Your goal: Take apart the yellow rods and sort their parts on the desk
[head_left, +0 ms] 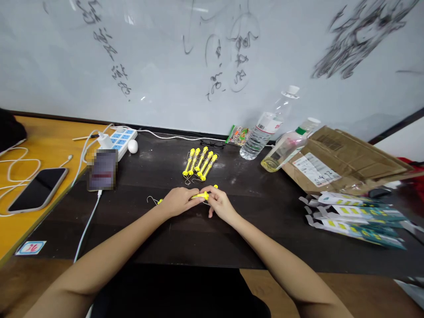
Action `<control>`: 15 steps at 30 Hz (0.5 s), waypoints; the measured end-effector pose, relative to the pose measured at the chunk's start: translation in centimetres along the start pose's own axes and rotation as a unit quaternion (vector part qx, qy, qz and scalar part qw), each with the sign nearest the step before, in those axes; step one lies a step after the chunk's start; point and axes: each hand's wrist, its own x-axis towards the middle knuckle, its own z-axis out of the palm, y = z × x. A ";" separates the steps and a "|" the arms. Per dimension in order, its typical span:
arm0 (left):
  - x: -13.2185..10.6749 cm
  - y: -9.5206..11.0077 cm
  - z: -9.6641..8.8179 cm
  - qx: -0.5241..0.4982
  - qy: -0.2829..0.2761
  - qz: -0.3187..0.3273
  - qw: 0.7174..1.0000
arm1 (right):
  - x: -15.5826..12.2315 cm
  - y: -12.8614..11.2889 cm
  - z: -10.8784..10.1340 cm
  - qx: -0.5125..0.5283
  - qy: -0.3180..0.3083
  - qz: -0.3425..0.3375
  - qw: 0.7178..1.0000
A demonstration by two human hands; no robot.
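Five yellow-ended rods with wire hooks lie in a close row at 12 o'clock from your hands; judged by their matching arrangement, these appear finished. The working rod sits between your hands, apparently part-way through. Your left hand is closed on it in a thumb-and-finger pinch; your right hand is half curled, fingertips at its right end, remaining fingers loose. At 9 o'clock, just beside your left hand, a wire hook and yellow tip show; at 1 o'clock, a yellow end is mostly hidden. Neither lies in the row, so work seems outstanding. Slim teal-and-white cartons lie at 3 o'clock, well apart.
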 end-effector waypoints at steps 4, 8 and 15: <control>0.1 -0.2 -0.2 -0.039 -0.011 0.003 0.999 | 0.4 0.2 0.0 0.026 -0.017 0.018 0.999; 0.3 -0.6 -0.4 -0.084 -0.024 -0.007 0.996 | 0.6 0.5 0.1 0.082 -0.047 0.023 0.995; 0.3 -1.2 -0.4 -0.067 -0.007 -0.025 0.997 | 0.0 0.6 0.6 0.022 0.009 -0.036 0.999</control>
